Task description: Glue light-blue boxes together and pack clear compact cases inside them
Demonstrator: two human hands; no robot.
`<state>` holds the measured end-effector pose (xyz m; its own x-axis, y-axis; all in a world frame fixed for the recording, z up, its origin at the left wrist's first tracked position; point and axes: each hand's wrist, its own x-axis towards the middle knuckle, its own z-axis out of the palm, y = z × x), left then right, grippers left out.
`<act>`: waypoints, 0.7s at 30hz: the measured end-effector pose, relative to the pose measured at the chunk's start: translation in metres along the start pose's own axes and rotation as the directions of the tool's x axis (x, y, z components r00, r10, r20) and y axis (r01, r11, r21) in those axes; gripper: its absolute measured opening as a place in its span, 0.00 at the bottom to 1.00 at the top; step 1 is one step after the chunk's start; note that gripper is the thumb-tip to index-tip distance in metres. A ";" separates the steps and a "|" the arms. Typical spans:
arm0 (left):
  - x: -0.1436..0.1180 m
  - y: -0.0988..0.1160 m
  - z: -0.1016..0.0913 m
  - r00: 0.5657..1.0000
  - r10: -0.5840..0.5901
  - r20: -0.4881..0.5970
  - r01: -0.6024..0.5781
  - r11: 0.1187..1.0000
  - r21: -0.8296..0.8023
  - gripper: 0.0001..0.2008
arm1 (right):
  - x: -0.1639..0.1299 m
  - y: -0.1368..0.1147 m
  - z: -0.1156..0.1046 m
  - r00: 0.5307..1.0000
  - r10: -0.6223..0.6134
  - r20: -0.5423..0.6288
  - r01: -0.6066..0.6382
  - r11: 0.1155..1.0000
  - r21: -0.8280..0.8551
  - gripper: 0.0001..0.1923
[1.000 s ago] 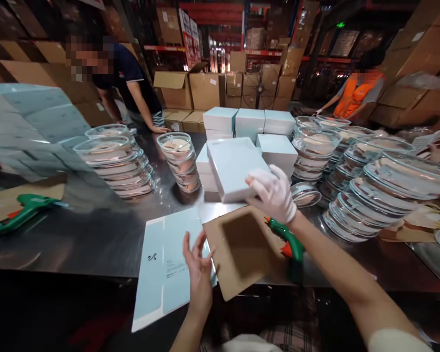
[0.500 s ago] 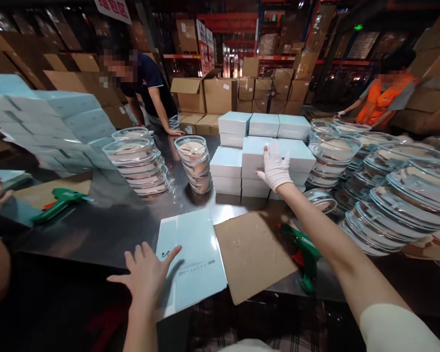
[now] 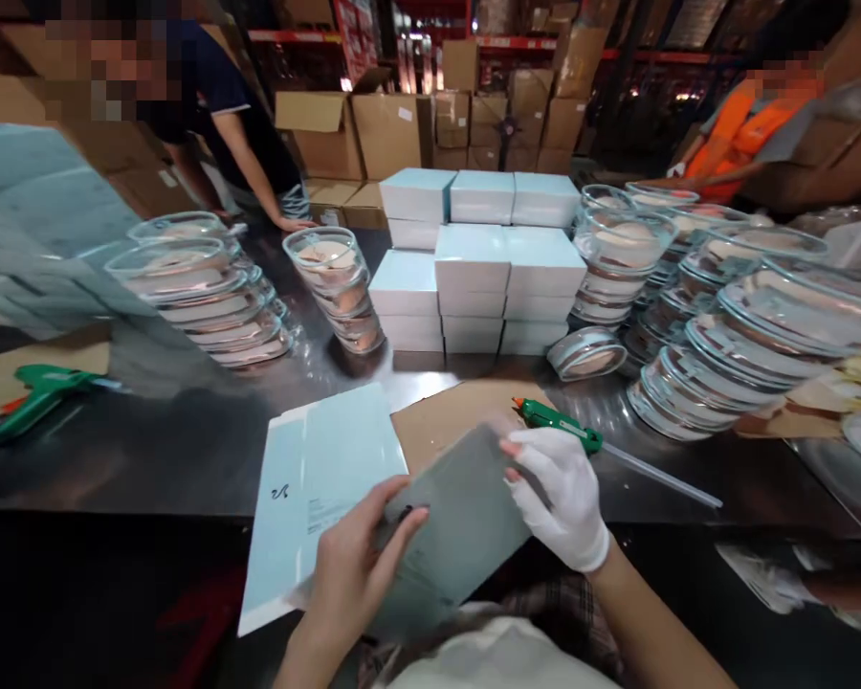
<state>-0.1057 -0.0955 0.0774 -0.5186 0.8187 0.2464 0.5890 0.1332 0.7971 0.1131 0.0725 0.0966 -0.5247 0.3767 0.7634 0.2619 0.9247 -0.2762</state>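
A flat, folded light-blue carton (image 3: 466, 522), blurred by motion, is tilted up in front of my body. My bare left hand (image 3: 355, 565) pinches its left edge between thumb and fingers. At its upper right edge, my right hand (image 3: 563, 498), in a white glove with bare fingertips, is closed on the carton. More flat light-blue cartons (image 3: 330, 450) lie on the table to the left, with small print and a black squiggle on top. Behind the held carton lies a brown cardboard sheet (image 3: 434, 421). A green glue gun (image 3: 556, 421) with a clear glue stick rests beyond my right hand.
White-and-blue boxes (image 3: 474, 277) are stacked at the table's middle back. Glass containers stand in stacks to the left (image 3: 208, 306) and right (image 3: 717, 354). Another green glue gun (image 3: 47, 388) lies at far left. Two people stand across the table.
My right hand has come back from the stacked boxes to the carton. My left hand, spread open before, now grips it. The glue gun now lies farther back, turned sideways. The view has tilted down.
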 end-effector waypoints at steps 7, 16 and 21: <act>-0.005 -0.024 0.007 0.982 0.147 0.115 -0.136 0.986 -0.099 0.13 | -0.013 0.008 -0.018 0.669 0.372 0.643 -0.660 0.695 0.285 0.18; -0.035 -0.030 0.037 0.753 0.214 0.623 -0.286 0.958 0.017 0.60 | -0.069 0.008 -0.003 0.321 -0.074 0.944 -0.947 -0.013 0.321 0.42; -0.038 -0.045 0.025 0.748 0.088 0.658 -0.074 0.996 -0.049 0.46 | -0.106 0.017 -0.028 0.443 0.251 0.861 -0.881 0.303 0.365 0.42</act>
<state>-0.0971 -0.1184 0.0189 0.0715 0.9916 -0.1080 0.5951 0.0445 0.8024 0.1953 0.0466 0.0273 -0.8640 0.4459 -0.2340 0.2461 -0.0316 -0.9687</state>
